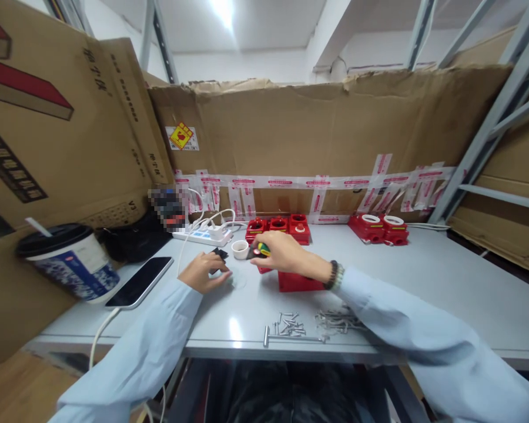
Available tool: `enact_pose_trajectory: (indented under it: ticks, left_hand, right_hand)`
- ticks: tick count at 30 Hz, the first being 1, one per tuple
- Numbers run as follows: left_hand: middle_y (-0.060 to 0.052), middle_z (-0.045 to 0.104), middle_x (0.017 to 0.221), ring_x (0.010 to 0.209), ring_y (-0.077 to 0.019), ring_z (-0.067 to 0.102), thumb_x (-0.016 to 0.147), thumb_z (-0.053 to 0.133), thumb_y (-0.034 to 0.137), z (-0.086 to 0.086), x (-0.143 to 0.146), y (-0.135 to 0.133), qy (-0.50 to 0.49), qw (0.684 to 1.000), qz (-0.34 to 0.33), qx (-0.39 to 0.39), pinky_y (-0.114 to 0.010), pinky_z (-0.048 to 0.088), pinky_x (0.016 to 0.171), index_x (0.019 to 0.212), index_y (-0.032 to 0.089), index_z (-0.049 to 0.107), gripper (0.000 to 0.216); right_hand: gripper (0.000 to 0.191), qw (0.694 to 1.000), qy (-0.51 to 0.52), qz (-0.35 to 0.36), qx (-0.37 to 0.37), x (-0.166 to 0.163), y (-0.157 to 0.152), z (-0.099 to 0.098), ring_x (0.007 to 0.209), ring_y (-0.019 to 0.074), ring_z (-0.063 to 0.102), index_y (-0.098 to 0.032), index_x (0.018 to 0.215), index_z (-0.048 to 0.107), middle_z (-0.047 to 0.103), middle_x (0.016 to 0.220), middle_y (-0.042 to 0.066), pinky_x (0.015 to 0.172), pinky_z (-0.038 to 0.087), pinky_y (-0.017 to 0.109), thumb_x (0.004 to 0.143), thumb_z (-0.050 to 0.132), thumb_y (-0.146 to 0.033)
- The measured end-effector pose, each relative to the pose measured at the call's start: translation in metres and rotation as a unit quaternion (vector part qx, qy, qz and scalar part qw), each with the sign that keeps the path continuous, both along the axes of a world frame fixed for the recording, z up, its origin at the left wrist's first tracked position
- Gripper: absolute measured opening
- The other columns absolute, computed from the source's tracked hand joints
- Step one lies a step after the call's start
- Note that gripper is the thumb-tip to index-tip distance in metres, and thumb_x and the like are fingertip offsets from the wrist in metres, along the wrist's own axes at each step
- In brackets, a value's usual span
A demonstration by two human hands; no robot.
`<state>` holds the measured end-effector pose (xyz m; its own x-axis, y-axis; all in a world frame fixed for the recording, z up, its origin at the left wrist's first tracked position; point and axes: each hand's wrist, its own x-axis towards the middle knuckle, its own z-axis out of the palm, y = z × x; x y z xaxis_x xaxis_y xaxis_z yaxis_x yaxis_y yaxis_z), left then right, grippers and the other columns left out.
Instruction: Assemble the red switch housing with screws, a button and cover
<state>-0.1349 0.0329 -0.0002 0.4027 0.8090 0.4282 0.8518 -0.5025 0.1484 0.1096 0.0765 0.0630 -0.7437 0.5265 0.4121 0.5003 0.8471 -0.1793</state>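
Note:
My left hand [205, 272] rests low over the table, fingers bent around a small black piece [219, 253] that they partly hide. By its thumb lies a thin clear, film-like thing [237, 281], hard to make out. My right hand [277, 249] is closed on a small tool with a yellow, green and dark handle [263, 249]; its kind is unclear. A white ring-shaped cup or roll [240, 249] stands between the hands. Behind and below my right hand are red housings [300, 230] with round openings, and a red block [293, 282] lies under the wrist.
Loose screws [291, 322], a T-handled wrench [296, 338] and more metal parts [337, 320] lie near the front edge. Red housings with white rings [379, 229] stand at right. On the left are a power strip [207, 235], a phone [141, 283] and a drink cup [73, 264].

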Motion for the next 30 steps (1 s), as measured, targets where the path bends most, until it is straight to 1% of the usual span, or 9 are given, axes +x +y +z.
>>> enact_pose_trajectory:
  ticks: [3, 7, 11, 13, 15, 19, 22, 26, 30]
  left_hand:
    - [-0.002, 0.06, 0.06, 0.057, -0.0139, 0.053, 0.079, 0.05, 0.033, 0.005, -0.005, 0.0, -0.066, 0.99, 0.06, 0.106, -0.026, 0.04, 0.06, 0.061, 0.019, 0.062, 0.025]
    - [0.002, 0.052, 0.053, 0.052, -0.0111, 0.048, 0.079, 0.049, 0.032, 0.007, -0.011, 0.001, -0.152, 0.953, 0.152, 0.214, -0.023, 0.04, 0.056, 0.058, 0.019, 0.055, 0.026]
    - [0.002, 0.05, 0.054, 0.053, -0.0107, 0.047, 0.078, 0.049, 0.032, 0.008, -0.011, 0.001, -0.171, 0.941, 0.173, 0.237, -0.023, 0.041, 0.057, 0.058, 0.018, 0.055, 0.025]
    - [0.001, 0.052, 0.057, 0.056, -0.0117, 0.049, 0.08, 0.048, 0.032, 0.008, -0.004, 0.0, -0.173, 0.953, 0.147, 0.2, -0.024, 0.042, 0.059, 0.061, 0.018, 0.056, 0.025]
    - [-0.002, 0.059, 0.066, 0.064, -0.0141, 0.055, 0.081, 0.048, 0.033, 0.009, 0.01, 0.001, -0.162, 0.974, 0.091, 0.13, -0.025, 0.045, 0.064, 0.068, 0.019, 0.06, 0.023]
    - [-0.009, 0.064, 0.097, 0.093, -0.0215, 0.058, 0.082, 0.053, 0.038, 0.012, 0.056, 0.008, -0.096, 0.994, -0.04, 0.026, -0.034, 0.045, 0.086, 0.099, 0.018, 0.062, 0.027]
    - [-0.011, 0.061, 0.108, 0.1, -0.0245, 0.056, 0.081, 0.056, 0.042, 0.016, 0.099, 0.017, -0.064, 0.993, -0.097, -0.018, -0.038, 0.043, 0.09, 0.109, 0.019, 0.059, 0.036]
    - [-0.01, 0.06, 0.113, 0.107, -0.027, 0.053, 0.079, 0.057, 0.046, 0.024, 0.142, 0.031, -0.022, 0.993, -0.099, -0.06, -0.043, 0.041, 0.091, 0.115, 0.022, 0.054, 0.043]
    - [-0.011, 0.06, 0.11, 0.107, -0.0298, 0.051, 0.083, 0.052, 0.034, 0.018, 0.144, 0.053, 0.019, 0.999, -0.003, -0.039, -0.047, 0.04, 0.088, 0.106, 0.02, 0.058, 0.027]
  right_hand:
    - [0.025, 0.999, -0.044, 0.014, 0.023, -0.049, 0.012, -0.004, 0.085, 0.0238, 0.062, -0.019, 0.089, 0.059, 0.067, 0.091, 0.008, 0.063, 0.041, 0.029, 0.077, 0.06, -0.041]
    - [0.031, 0.997, -0.066, 0.008, 0.024, -0.109, 0.02, -0.015, 0.089, 0.0256, 0.062, -0.015, 0.096, 0.058, 0.067, 0.096, 0.013, 0.066, 0.043, 0.03, 0.079, 0.057, -0.041]
    - [0.035, 0.998, -0.063, -0.008, 0.017, -0.124, 0.024, -0.018, 0.094, 0.0268, 0.061, -0.014, 0.1, 0.058, 0.067, 0.099, 0.014, 0.069, 0.044, 0.031, 0.079, 0.057, -0.042]
    - [0.031, 0.998, -0.053, -0.021, 0.016, -0.108, 0.028, -0.012, 0.094, 0.0261, 0.061, -0.016, 0.099, 0.059, 0.067, 0.1, 0.013, 0.07, 0.044, 0.03, 0.079, 0.057, -0.04]
    - [0.025, 0.998, -0.038, -0.043, 0.013, -0.078, 0.033, -0.001, 0.089, 0.024, 0.063, -0.018, 0.097, 0.06, 0.068, 0.097, 0.01, 0.069, 0.044, 0.029, 0.078, 0.058, -0.034]
    - [0.021, 0.995, 0.01, -0.102, 0.013, 0.007, 0.042, 0.017, 0.082, 0.0185, 0.063, -0.019, 0.097, 0.06, 0.069, 0.094, 0.008, 0.071, 0.044, 0.027, 0.082, 0.052, -0.031]
    - [0.02, 0.987, 0.075, -0.145, -0.008, 0.068, 0.043, 0.013, 0.077, 0.0174, 0.063, -0.018, 0.092, 0.061, 0.069, 0.088, 0.006, 0.069, 0.044, 0.026, 0.08, 0.054, -0.031]
    - [0.021, 0.979, 0.05, -0.197, -0.031, 0.12, 0.044, -0.009, 0.082, 0.0185, 0.062, -0.017, 0.091, 0.062, 0.069, 0.092, 0.007, 0.073, 0.042, 0.027, 0.082, 0.051, -0.032]
    - [0.021, 0.978, 0.014, -0.204, -0.052, 0.133, 0.046, -0.026, 0.076, 0.0202, 0.062, -0.017, 0.086, 0.065, 0.069, 0.085, 0.008, 0.068, 0.041, 0.028, 0.077, 0.057, -0.034]
